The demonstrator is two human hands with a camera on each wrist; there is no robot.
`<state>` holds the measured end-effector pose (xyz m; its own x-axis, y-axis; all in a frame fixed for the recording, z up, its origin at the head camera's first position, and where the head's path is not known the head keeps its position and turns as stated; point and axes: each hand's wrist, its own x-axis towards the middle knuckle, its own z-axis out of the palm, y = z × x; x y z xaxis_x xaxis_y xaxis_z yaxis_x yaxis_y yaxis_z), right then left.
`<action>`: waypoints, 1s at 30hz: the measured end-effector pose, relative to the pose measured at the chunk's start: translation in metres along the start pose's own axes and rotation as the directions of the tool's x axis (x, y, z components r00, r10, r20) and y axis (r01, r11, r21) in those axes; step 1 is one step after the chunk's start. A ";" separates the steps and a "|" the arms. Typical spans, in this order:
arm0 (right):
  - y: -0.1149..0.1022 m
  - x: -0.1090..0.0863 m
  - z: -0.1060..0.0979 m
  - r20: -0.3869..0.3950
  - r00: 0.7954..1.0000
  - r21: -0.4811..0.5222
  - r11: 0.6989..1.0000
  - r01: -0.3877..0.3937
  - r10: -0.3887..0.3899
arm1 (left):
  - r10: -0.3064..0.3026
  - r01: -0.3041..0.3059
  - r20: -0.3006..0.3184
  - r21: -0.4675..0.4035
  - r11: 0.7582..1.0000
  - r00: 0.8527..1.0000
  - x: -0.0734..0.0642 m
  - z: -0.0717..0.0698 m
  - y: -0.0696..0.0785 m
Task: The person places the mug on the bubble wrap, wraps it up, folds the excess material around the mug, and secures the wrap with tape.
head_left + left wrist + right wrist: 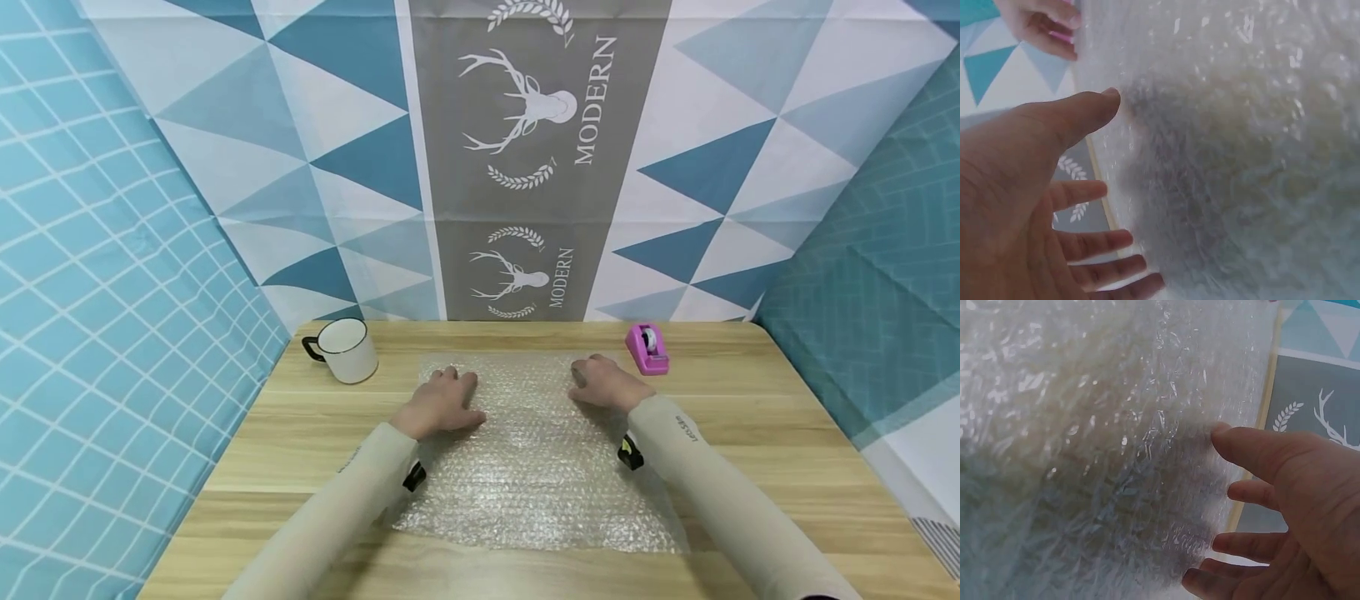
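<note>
A sheet of clear bubble wrap [532, 475] lies spread flat on the wooden table. My left hand [444, 404] rests on its left part, fingers spread and thumb pointing inward. On the upper right part of the sheet lies my right hand [609, 385], its fingers relaxed and touching the plastic. In the left wrist view the left fingertips [1124, 237] meet the bubble wrap [1260, 137] with nothing pinched. The right wrist view shows the right thumb [1254, 447] and fingers loosely bent against the bubble wrap [1097, 425].
A white enamel mug [348, 354] with a black rim and handle stands at the back left of the table [300, 467]. At the back right sits a pink tape dispenser [648, 352]. A patterned cloth [360, 167] hangs behind the table's far edge.
</note>
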<state>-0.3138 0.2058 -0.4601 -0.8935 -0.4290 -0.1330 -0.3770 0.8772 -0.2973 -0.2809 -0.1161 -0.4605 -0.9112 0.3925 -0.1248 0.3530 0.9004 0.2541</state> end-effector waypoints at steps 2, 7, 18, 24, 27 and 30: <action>-0.002 0.000 -0.001 0.004 1.000 0.001 1.000 -0.008 0.008 | 0.020 -0.022 -0.026 -0.059 0.998 0.999 -0.003 -0.002 -0.006; -0.003 0.002 -0.001 0.013 1.000 -0.004 1.000 -0.009 0.009 | -0.019 -0.007 -0.185 -0.139 0.990 0.983 -0.008 -0.003 -0.028; -0.003 0.002 -0.004 0.020 0.999 0.011 0.999 -0.031 0.031 | -0.229 0.096 -0.436 -0.305 0.948 0.870 -0.035 -0.033 -0.078; -0.004 0.000 -0.003 0.030 0.999 0.023 0.999 -0.034 0.033 | -0.314 0.165 -0.502 -0.319 0.933 0.805 -0.050 -0.051 -0.100; -0.005 0.000 -0.003 0.033 0.999 0.031 0.999 -0.035 0.034 | -0.294 0.168 -0.555 -0.267 0.949 0.778 -0.053 -0.057 -0.108; -0.005 -0.001 -0.002 0.034 0.999 0.030 0.999 -0.042 0.041 | -0.238 0.149 -0.607 -0.195 0.969 0.758 -0.052 -0.062 -0.115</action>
<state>-0.3114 0.2027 -0.4564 -0.8992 -0.4001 -0.1770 -0.3320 0.8875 -0.3195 -0.2867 -0.2517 -0.4241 -0.9039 -0.0308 0.4266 0.1655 0.8946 0.4152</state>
